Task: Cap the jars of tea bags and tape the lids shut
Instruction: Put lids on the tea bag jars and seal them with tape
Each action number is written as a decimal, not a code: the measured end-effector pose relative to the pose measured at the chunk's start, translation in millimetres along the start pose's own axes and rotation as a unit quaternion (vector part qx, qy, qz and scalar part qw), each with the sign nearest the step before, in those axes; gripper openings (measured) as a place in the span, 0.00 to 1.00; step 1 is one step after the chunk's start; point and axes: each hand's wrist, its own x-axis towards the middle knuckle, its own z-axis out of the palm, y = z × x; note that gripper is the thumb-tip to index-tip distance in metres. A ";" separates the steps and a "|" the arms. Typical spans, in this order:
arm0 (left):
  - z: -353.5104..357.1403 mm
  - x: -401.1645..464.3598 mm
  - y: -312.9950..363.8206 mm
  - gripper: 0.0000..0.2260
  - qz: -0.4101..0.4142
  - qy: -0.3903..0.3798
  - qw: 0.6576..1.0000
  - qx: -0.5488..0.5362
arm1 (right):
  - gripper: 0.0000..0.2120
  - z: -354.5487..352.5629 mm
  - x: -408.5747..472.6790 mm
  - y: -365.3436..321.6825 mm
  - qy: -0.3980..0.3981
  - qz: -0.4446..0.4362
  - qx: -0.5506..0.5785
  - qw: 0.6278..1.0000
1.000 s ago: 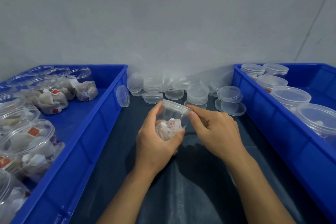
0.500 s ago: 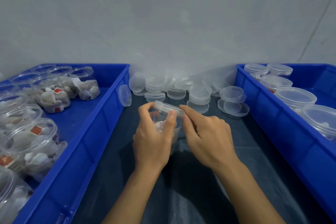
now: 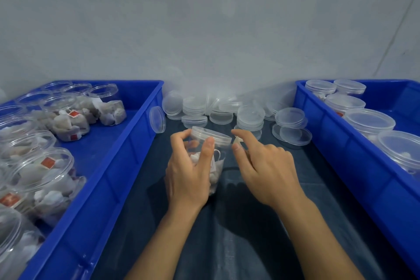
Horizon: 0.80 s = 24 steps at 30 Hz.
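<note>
A packing workbench: 2 blue crates (image 3: 127, 143) of jars, stacked lids (image 3: 250, 116), bare wall.

You held a capped jar of tea bags over the dark mat.

The clear jar (image 3: 211, 154), filled with pale tea bags, sat tilted in your left hand (image 3: 188, 175), its translucent lid (image 3: 210, 135) already on. Loose lids (image 3: 250, 116) lay stacked behind the jar. Uncapped jars (image 3: 41, 166) lay to its left, capped jars (image 3: 368, 120) to its right.
</note>
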 end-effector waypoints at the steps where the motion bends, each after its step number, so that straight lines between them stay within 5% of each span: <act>1: -0.2 0.5 0.2 0.23 0.000 0.000 1.000 -0.004 | 0.21 0.2 1.1 1.3 -0.013 0.006 0.002 1.000; 18: 1.5 6.4 3.3 0.18 -0.035 -0.030 0.989 -0.138 | 0.19 -2.4 5.5 5.3 -0.073 0.034 0.076 0.994; 24: -0.5 2.1 5.8 0.16 -0.024 -0.044 0.998 -0.043 | 0.18 -2.6 1.7 3.4 -0.042 0.039 0.105 0.993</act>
